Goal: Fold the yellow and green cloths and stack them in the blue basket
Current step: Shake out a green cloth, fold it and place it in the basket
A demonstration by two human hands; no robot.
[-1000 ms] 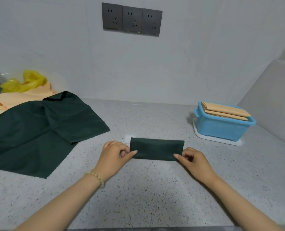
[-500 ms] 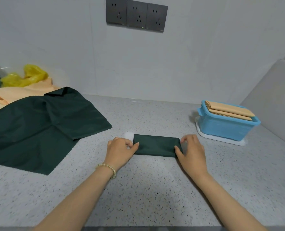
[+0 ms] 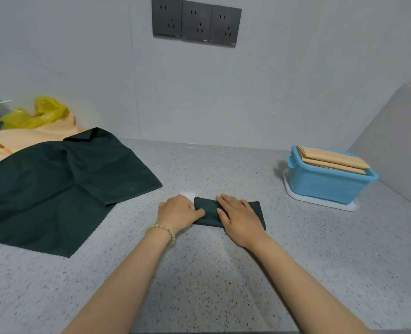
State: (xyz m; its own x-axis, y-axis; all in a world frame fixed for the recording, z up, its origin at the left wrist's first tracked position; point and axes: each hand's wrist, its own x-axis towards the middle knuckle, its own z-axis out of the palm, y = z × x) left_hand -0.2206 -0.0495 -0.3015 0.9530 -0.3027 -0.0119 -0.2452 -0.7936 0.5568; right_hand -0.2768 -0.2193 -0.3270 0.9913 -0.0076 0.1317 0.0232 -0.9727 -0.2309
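Green folded cloth (image 3: 208, 213) lies on the counter (image 3: 199, 285), left hand (image 3: 179, 212) pinching its left end. Right hand (image 3: 239, 219) presses flat on it, grip open; blue basket (image 3: 325, 186) of yellow cloths (image 3: 332, 159) stands well apart

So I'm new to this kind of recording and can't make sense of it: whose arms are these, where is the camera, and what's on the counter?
There is no machine here: a person works bare-handed, filmed by one wide-angle camera worn on their head, looking forward and down, so you see roughly what they see. On the countertop, the left hand pinches the left end of a folded dark green cloth, while the right hand lies flat on top of it. To the left lies a larger unfolded green cloth, with a peach-coloured cloth and a yellow plastic bag behind it. To the right a blue basket stands on a white tray and holds folded yellow cloths. Three wall sockets sit above.
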